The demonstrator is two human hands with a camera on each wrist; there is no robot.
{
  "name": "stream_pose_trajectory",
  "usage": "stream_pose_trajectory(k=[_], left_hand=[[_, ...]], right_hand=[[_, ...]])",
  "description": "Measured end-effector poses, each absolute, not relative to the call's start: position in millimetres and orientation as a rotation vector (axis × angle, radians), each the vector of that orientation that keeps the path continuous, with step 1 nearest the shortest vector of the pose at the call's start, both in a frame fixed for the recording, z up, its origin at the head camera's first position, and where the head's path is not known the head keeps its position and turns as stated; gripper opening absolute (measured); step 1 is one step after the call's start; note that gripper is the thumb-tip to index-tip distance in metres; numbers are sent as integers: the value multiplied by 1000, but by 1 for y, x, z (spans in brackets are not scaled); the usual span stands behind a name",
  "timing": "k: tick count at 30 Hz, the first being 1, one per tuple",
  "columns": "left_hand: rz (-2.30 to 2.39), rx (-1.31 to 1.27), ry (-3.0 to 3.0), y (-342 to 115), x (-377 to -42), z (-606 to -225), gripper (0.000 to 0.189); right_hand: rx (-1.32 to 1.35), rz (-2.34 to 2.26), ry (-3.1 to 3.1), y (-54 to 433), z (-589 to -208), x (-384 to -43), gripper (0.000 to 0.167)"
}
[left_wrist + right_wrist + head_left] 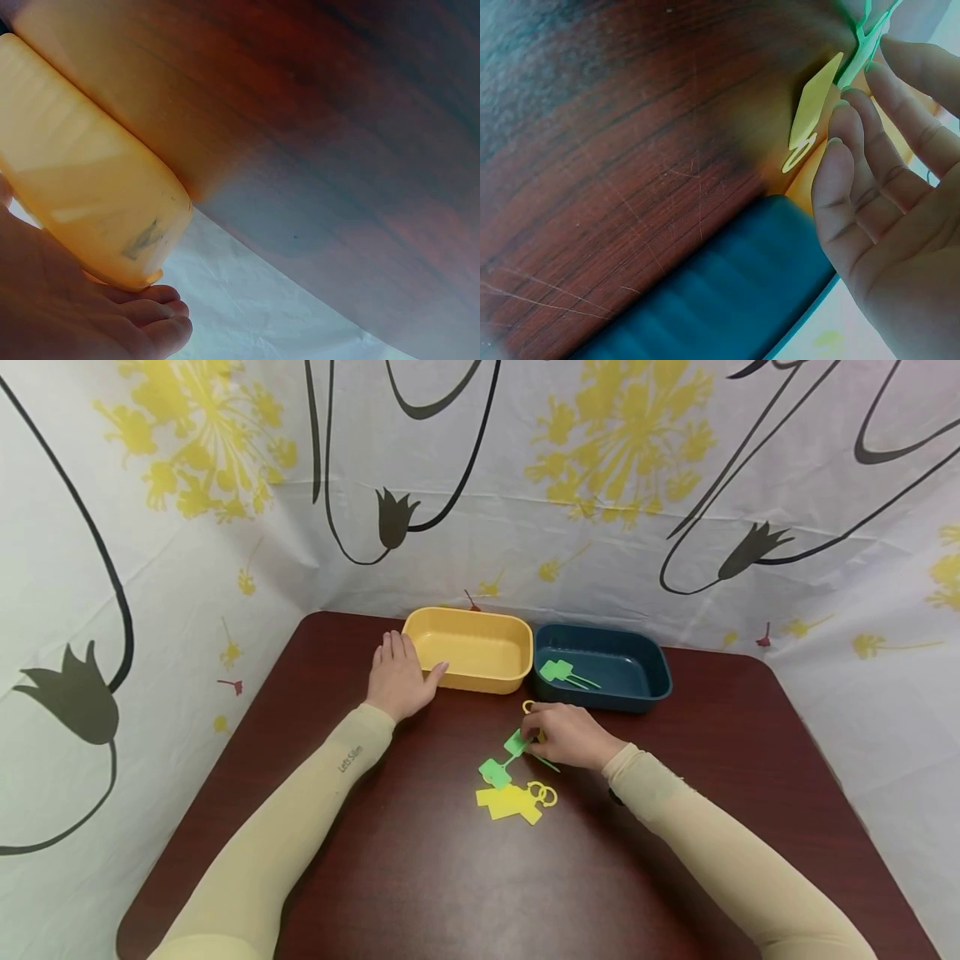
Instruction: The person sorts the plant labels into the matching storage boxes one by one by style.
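My left hand rests against the left end of the yellow tray, its fingers straight along the rim. In the right wrist view, the thumb and forefinger of my right hand pinch a green plastic tag with a thin tail. Another green tag lies on the table near that hand. Several yellow tags with ring loops overlap just in front. Partly hidden behind my right fingers is another yellow tag, its loop showing.
A dark blue tray stands to the right of the yellow tray, with green tags inside at its left end. Both trays sit at the back of the dark brown table, before a patterned white cloth.
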State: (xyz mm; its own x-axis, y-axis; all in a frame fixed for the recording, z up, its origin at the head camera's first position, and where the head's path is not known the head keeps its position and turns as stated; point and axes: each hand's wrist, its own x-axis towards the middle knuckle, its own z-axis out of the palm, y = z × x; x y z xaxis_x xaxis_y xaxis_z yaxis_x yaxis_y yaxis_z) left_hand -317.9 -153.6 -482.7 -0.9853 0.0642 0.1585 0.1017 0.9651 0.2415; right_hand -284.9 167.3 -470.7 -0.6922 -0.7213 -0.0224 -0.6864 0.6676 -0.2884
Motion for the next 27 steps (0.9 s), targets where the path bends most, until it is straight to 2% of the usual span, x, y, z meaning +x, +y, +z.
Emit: stream_pose_trajectory(k=[27], left_hand=[[-360, -120, -2955, -155, -319, -486, 104]], right_hand=[[-1145, -336, 2736, 164, -471, -285, 12]])
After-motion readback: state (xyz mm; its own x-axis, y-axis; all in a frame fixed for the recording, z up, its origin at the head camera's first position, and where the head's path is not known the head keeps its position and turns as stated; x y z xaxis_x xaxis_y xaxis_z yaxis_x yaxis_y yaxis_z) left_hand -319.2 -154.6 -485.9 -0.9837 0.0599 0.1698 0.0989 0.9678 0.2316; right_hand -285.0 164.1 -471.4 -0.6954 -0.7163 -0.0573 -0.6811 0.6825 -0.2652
